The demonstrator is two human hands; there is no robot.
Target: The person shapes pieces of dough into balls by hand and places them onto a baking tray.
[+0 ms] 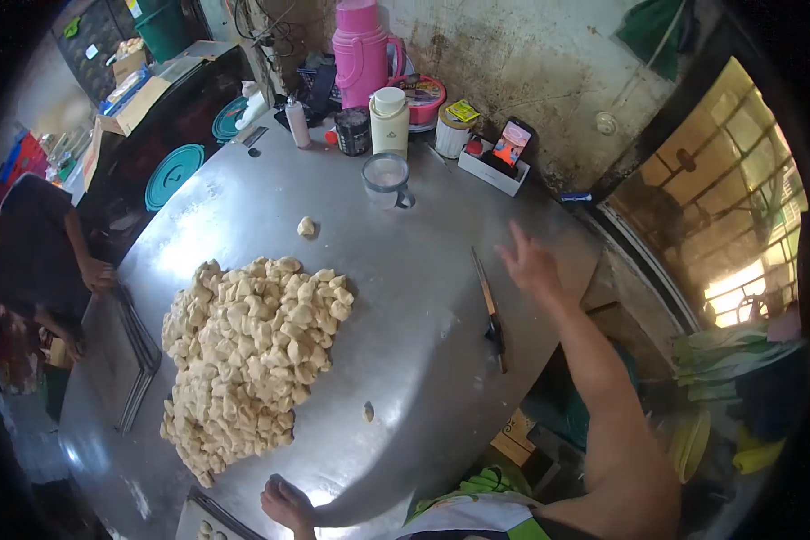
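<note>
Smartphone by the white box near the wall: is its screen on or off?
On. The smartphone shows a bright picture in orange and pink within its dark frame.

Head-worn view, looking from above the near edge of a broad, shiny grey metal table (423, 315) and facing forward and steeply down across its top. The lens is wide: straight edges bow toward the sides, and the corners fall into black. Close to the camera, at the lower margin, is the wearer's bare left hand (288, 504); the bare right hand (531, 265) lies farther out, right of centre. The heap of cream-coloured, doughy lumps (252, 351) occupies the middle range, left of centre. The stained, pale wall (504, 54) bounds the far side, at the top.
</note>
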